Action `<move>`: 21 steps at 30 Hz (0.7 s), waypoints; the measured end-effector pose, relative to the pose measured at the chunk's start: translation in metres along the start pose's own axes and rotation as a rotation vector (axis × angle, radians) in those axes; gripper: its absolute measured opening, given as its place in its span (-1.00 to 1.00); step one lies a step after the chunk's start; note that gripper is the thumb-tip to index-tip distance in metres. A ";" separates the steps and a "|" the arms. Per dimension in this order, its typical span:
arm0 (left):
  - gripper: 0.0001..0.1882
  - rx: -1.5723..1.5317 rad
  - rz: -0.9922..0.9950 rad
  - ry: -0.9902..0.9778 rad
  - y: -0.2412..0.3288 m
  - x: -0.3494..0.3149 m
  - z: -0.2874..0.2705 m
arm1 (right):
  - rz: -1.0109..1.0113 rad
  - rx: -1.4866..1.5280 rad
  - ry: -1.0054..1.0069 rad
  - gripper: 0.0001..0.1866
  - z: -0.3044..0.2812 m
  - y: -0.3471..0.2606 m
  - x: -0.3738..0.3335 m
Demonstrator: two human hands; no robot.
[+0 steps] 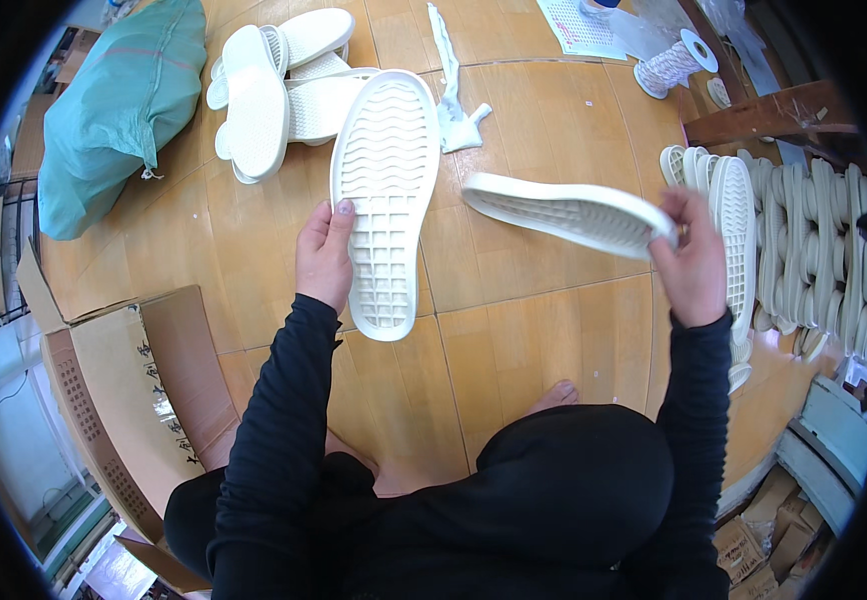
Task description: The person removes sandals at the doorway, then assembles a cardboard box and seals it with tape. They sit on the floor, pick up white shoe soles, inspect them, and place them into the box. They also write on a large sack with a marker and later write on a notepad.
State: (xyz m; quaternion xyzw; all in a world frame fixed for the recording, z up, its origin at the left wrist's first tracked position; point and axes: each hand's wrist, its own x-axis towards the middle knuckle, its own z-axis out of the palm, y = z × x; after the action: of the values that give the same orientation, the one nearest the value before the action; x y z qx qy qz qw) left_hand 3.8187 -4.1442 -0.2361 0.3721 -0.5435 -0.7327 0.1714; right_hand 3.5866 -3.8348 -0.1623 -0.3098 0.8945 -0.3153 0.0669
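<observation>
My left hand grips a cream shoe sole by its left edge, thumb on top. Its hollow side faces up, with wavy ribs at the broad end and a square grid at the narrow end. In my right hand is a second cream sole, pinched at one end and tilted. That hand is slightly blurred. Beyond the left sole lies a loose pile of white soles, some flat side up. Close to my right hand stands a row of stacked soles.
A green sack lies at the far left, with an open cardboard box nearer me. Many more soles are packed along the right. A cord spool, a printed sheet and a pale cloth strip lie on the tiled floor.
</observation>
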 end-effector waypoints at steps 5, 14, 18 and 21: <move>-0.71 -0.001 -0.046 -0.008 0.004 -0.006 0.013 | -0.230 0.116 0.244 -0.57 0.013 -0.040 0.050; -0.71 -0.024 -0.031 0.047 0.004 -0.019 0.022 | 0.071 0.783 0.336 -0.64 0.146 -0.023 0.037; -0.71 -0.052 -0.070 0.109 -0.004 -0.021 0.026 | 0.243 1.083 0.211 -0.65 0.141 -0.017 0.024; -0.71 -0.123 -0.118 0.107 -0.010 -0.023 0.030 | 0.344 1.260 0.081 -0.65 0.126 -0.020 0.014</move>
State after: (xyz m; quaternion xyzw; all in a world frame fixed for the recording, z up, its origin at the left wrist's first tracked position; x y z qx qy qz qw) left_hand 3.8132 -4.1055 -0.2329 0.4308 -0.4645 -0.7527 0.1792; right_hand 3.6258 -3.9211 -0.2486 -0.0516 0.5771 -0.7753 0.2514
